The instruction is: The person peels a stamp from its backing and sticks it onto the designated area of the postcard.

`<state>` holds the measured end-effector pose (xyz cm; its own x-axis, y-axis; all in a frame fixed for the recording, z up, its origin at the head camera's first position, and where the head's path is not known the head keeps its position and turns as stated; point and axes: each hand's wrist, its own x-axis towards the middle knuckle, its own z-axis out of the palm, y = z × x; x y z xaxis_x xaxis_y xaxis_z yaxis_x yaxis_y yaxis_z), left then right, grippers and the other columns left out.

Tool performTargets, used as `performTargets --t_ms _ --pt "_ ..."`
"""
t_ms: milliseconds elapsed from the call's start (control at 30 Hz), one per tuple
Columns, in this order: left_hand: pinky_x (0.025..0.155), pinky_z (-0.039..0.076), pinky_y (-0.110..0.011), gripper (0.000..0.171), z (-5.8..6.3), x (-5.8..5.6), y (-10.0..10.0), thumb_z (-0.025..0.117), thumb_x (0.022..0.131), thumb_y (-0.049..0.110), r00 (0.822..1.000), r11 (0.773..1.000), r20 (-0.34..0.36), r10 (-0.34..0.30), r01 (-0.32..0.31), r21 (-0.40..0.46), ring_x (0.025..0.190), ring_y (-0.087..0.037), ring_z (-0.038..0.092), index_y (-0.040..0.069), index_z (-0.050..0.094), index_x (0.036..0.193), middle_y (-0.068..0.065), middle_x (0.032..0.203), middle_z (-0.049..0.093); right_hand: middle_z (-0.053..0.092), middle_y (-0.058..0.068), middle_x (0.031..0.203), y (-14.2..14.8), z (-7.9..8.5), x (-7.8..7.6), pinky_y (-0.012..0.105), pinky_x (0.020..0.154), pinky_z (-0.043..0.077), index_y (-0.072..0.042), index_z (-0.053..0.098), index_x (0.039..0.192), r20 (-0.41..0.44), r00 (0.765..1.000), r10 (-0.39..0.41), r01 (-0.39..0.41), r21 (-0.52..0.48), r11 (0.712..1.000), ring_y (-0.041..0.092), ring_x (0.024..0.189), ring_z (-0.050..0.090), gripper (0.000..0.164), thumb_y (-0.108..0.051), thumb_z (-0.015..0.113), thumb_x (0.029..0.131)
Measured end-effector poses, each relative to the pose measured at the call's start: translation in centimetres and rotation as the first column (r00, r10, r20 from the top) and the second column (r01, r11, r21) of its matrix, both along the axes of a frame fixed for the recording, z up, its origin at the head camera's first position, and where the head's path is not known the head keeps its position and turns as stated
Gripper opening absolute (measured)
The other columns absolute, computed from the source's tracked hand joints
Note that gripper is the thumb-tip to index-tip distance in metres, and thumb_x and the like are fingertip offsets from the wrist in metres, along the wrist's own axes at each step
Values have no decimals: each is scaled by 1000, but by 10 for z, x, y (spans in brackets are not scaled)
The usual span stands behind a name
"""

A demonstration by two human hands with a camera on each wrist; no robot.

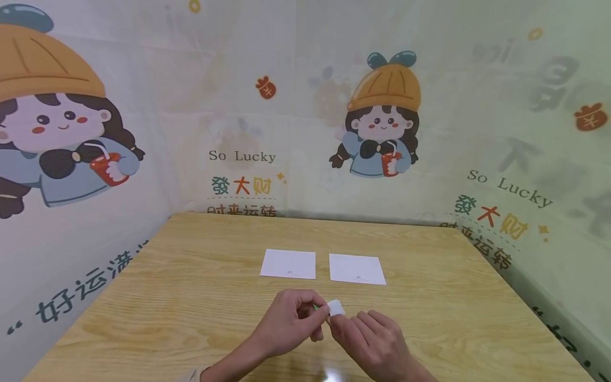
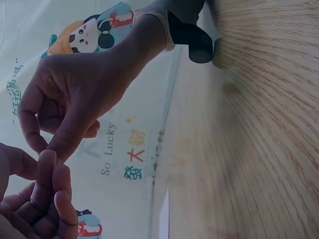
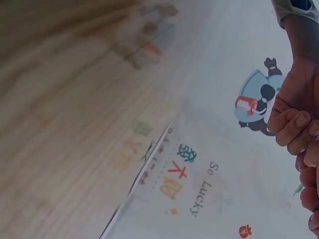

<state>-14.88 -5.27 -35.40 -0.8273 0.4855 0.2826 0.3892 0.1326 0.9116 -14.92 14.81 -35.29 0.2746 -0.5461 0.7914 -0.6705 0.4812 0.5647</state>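
Observation:
Just above the table in the head view, both hands meet at a small white square piece (image 1: 336, 307), thin like paper or film. My left hand (image 1: 296, 324) pinches its left edge between thumb and forefinger. A bit of green (image 1: 316, 306) shows beside those fingertips. My right hand (image 1: 374, 339) grips the piece's lower edge with thumb and curled forefinger, its other fingers folded in. The left wrist view shows the left hand (image 2: 37, 199) and right hand (image 2: 75, 94) fingertip to fingertip, covering the piece. A green tip (image 3: 299, 188) peeks out in the right wrist view.
Two white cards (image 1: 288, 264) (image 1: 357, 269) lie side by side on the wooden table (image 1: 191, 297), beyond the hands. Printed cloth walls (image 1: 305, 196) with cartoon figures and lettering close in the table at the back and both sides.

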Motion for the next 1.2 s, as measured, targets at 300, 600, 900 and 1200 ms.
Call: performTargets --t_ms 300,600,900,1200 --pt "46 32 -18 15 1 -1 0 65 99 16 999 999 14 30 -30 -13 54 -7 60 7 74 90 -6 61 67 47 -10 54 -1 -10 5 6 47 28 -5 68 81 170 985 -14 27 -72 997 -4 46 35 26 -20 60 100" --pt "47 33 -18 15 2 0 1 66 98 16 1000 1000 0 17 -17 -25 51 -4 56 8 74 89 -6 60 66 46 -10 54 1 -11 7 5 49 22 -4 71 85 250 968 -34 56 -79 995 -4 46 33 25 -17 55 100" --pt "48 34 -18 15 1 5 2 66 98 16 1000 999 -2 16 -16 -34 50 -2 55 8 73 88 -4 60 65 46 -10 54 2 -16 6 4 49 25 -5 69 82 255 966 -35 58 -82 995 -5 46 33 24 -11 52 97" --pt "49 36 -18 14 -2 5 0 65 97 13 1000 1000 -21 5 -6 -27 51 -3 56 8 72 86 -6 59 65 48 -10 56 5 -13 5 3 47 25 -5 69 78 262 965 -34 67 -120 991 -6 46 37 25 -10 50 95"
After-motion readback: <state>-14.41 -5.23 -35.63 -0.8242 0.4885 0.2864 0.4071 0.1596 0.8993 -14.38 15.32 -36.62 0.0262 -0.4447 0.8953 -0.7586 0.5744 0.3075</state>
